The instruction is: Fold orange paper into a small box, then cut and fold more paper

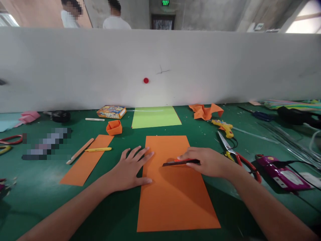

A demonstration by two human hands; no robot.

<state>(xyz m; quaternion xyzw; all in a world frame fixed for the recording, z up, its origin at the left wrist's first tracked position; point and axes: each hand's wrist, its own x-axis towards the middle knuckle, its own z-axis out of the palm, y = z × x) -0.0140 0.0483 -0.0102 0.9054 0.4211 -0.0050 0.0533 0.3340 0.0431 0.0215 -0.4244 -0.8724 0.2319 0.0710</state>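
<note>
A large sheet of orange paper [175, 204] lies flat on the green table in front of me. My left hand [130, 170] rests at its left edge, fingers spread, with fingertips and thumb on the paper. Over the sheet's right half, my right hand [207, 161] grips a black and red utility knife [179, 162], its tip pointing left and its shadow falling on the paper. Whether the tip touches the sheet I cannot tell. Left of my left hand, a yellow pen [98, 149] lies across a narrower orange strip [81, 167], beside a thin wooden stick [80, 151].
Scissors [235, 154], a yellow glue gun [223, 128] and a purple device with cables [282, 172] lie at right. Behind the sheet are green paper [156, 117], folded orange paper [207, 111], a small orange paper box [114, 127] and a printed carton [111, 112]. A white partition [100, 67] closes the back.
</note>
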